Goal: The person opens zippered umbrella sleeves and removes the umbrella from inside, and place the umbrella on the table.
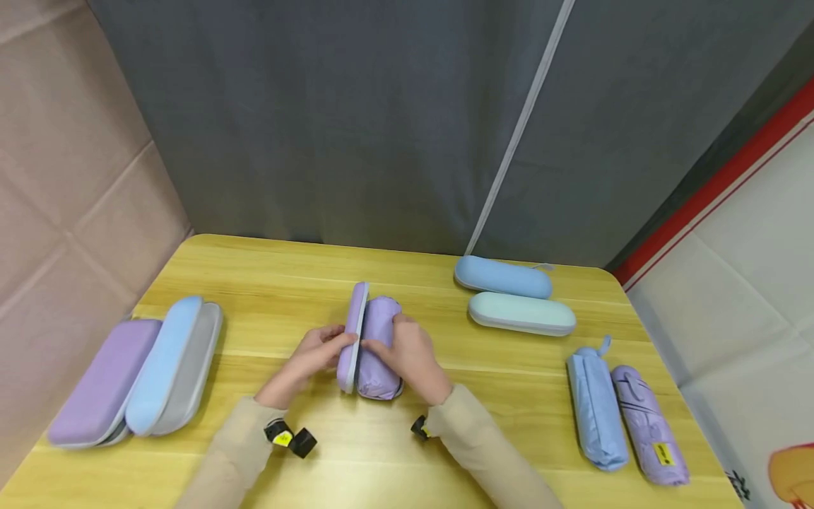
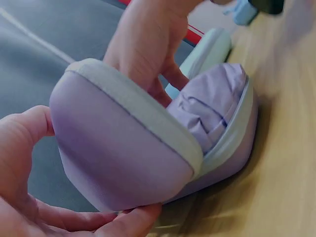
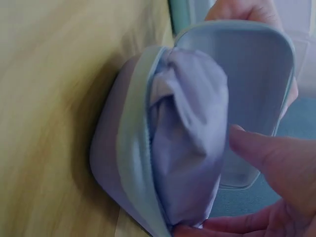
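In the head view a small purple zip case (image 1: 357, 304) stands unfolded near the middle of the table, its lid raised on the left. My left hand (image 1: 316, 352) holds that lid, thumb and fingers about its edges in the left wrist view. Within the other half lies a purple folded umbrella (image 1: 381, 322), its wrinkled cloth (image 3: 190, 133) bulging above the pale zip rim. My right hand (image 1: 416, 353) grips the umbrella from the right, with the thumb on its near face and fingers at its far side. The lid's smooth grey-blue inside (image 3: 256, 84) faces the umbrella.
At the left sit a closed-looking purple case (image 1: 104, 385) and an open blue case (image 1: 162, 367) leaning together. Back right are a blue case (image 1: 502, 276) and a mint case (image 1: 521, 313). A blue folded umbrella (image 1: 598, 410) and another purple umbrella (image 1: 650, 424) lie right.
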The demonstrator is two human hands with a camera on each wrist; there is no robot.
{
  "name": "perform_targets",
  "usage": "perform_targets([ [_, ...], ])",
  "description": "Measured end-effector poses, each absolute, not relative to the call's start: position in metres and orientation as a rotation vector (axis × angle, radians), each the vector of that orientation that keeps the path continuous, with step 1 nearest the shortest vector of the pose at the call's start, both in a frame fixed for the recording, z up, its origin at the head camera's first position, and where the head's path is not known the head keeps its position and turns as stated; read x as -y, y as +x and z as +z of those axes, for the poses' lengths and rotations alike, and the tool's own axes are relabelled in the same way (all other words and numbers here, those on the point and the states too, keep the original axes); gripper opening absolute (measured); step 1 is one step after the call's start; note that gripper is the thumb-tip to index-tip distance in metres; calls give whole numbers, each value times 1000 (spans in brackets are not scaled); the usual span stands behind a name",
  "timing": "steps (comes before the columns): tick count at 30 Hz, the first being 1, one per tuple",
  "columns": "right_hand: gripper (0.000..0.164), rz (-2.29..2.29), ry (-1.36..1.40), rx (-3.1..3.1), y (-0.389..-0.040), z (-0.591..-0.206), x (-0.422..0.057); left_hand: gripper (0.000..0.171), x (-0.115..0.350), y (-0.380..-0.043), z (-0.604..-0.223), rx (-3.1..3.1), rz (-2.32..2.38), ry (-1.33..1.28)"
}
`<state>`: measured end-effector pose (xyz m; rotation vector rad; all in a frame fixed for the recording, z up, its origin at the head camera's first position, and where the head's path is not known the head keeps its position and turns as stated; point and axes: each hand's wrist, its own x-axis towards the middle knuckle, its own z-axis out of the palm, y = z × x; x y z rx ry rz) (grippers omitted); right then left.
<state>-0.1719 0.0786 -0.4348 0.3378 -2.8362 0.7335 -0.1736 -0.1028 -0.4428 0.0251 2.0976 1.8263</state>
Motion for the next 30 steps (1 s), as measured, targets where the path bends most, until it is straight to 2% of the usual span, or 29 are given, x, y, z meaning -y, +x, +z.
perform_targets([
  [7,62,435,288,2902,-177,-438,-66,61,110,-173,-449,-1962,1916,27],
  [14,62,442,172,2986,-182,-440,-53,60,111,-172,-449,-1962,1930,23],
  [26,71,1091,101,2964,-186,-438,-69,57,109,-167,-449,-2009,1931,-25],
  [30,69,1282,88,2939,-188,-435,-76,56,109,-168,-448,-2023,1947,-77],
])
